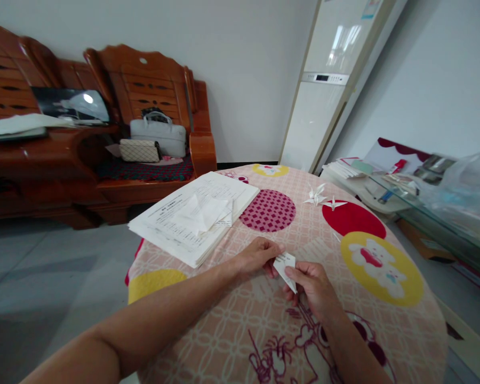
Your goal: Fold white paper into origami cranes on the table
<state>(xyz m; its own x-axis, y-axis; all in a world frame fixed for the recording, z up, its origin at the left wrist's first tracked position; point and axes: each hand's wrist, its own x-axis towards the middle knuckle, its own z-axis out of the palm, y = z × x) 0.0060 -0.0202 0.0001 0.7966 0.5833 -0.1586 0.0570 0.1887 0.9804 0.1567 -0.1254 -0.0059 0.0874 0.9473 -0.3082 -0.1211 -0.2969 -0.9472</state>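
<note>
A small folded piece of printed paper (286, 270), kite-like in outline, is held between both hands above the round table. My left hand (261, 255) pinches its upper left edge between thumb and fingers. On the other side my right hand (312, 281) grips it, the thumb lying flat on its face and the fingers behind. Beyond the hands, finished paper cranes (315, 195) sit in a small cluster, with a single crane (334, 204) beside them on the red circle of the cloth. To the left lies a stack of printed sheets (176, 234) with loose folded white paper (202, 212) on top.
The table wears a patterned cloth (224, 314). A wooden sofa (144, 80) with bags (160, 136) stands behind at left. A tall white air conditioner (324, 96) rises at the back. At right, a glass-topped stand (420, 205) carries papers and a plastic bag (460, 181).
</note>
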